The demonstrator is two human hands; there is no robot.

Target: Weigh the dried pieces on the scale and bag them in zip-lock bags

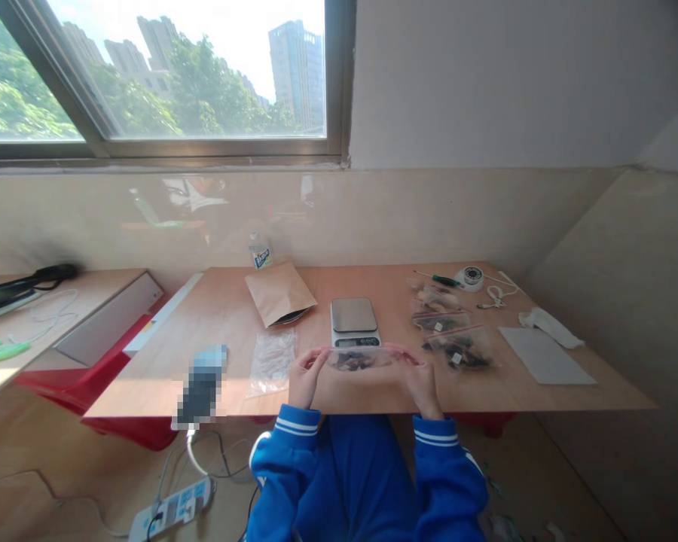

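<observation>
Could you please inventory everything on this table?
Digital scale: 1, white and silver, middle
Flat paper pouch: 1, brown, left
Plastic bottle: 1, clear, rear
Flat plastic bag: 1, clear, left
Filled plastic bags: about 3, clear, right
Screwdriver: 1, green handle, rear right
Corded dome camera: 1, white, rear right
Flat sheet: 1, white, right
Crumpled wrap: 1, white, right
Blurred object: 1, dark, front left
Held plastic bag: 1, clear, centre
Left hand, right hand: 2, blue-sleeved, holding bag

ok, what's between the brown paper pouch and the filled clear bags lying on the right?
Head view: the digital scale stands between the paper pouch and the filled bags, with bare tabletop on either side.
</observation>
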